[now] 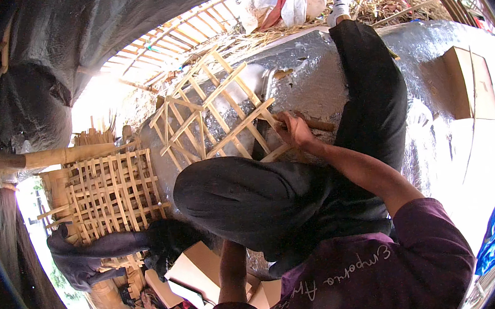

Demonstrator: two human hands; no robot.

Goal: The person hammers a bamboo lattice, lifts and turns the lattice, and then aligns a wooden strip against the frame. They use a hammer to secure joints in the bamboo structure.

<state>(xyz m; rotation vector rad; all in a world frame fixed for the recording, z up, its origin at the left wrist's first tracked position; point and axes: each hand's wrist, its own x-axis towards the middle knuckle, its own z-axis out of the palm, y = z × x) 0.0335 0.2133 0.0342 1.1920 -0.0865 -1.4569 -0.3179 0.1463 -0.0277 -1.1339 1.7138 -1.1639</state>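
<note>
- Head view: open bamboo lattice (204, 107), lying left of my right fingers (282, 123); longer axis seemingly leftward from them.
- My right hand (296, 131), the nearer: fingers curled closed, apparently on a strip at the lattice's right edge.
- My left hand: hidden behind my bent leg (238, 187); hold, cannot tell.
- Brown stick (319, 124): just right of my right fingers.

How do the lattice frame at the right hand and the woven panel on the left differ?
Spacing: the lattice frame has wide gaps; the woven panel is closely meshed.
Position: the lattice frame is at the right hand; the woven panel sits apart from it.
Both: crossed, pale tan strips.
</note>
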